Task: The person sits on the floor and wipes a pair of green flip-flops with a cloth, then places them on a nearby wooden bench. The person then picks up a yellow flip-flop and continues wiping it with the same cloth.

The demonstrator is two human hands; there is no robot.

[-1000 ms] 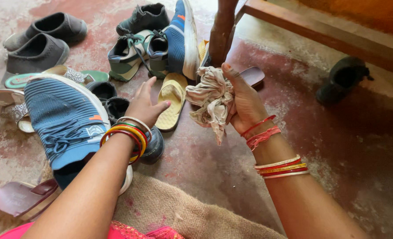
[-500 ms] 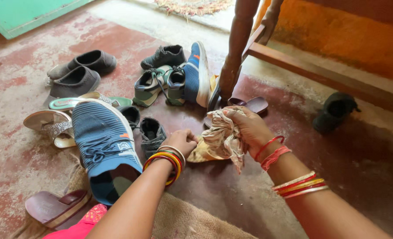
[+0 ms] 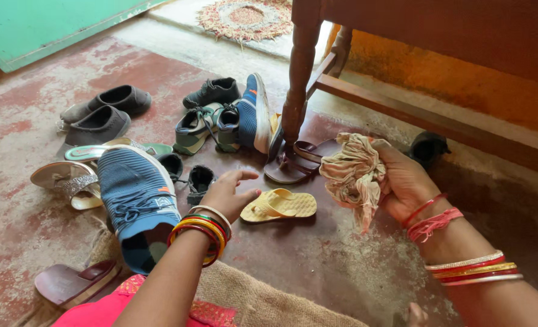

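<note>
- 2 hands are in view over a worn red floor (image 3: 317, 254), and places here are told from the turned wooden leg (image 3: 297, 79) of the dark furniture; the shoes lie loose around that leg rather than in pairs, as though tipped out for sorting
- right hand (image 3: 405, 181), just right of the leg's foot, is closed tight around a bunched beige rag (image 3: 354, 175); the cloth is wadded in the fist with 1 tail hanging, a grip that suits wiping
- left hand (image 3: 226, 197), in front of the leg and a little left, is open with fingers spread, holding nothing; it hovers just beside a small yellow sandal (image 3: 279, 206) that lies sole-down on the floor, apart from the fingertips
- brown sandals (image 3: 293, 163) rest against the leg's foot, between it and the yellow sandal
- well left of the leg, a big blue sneaker (image 3: 137, 200) lies tilted over silver sandals (image 3: 69, 181); 2 grey slip-ons (image 3: 99, 112) sit farther left
</note>
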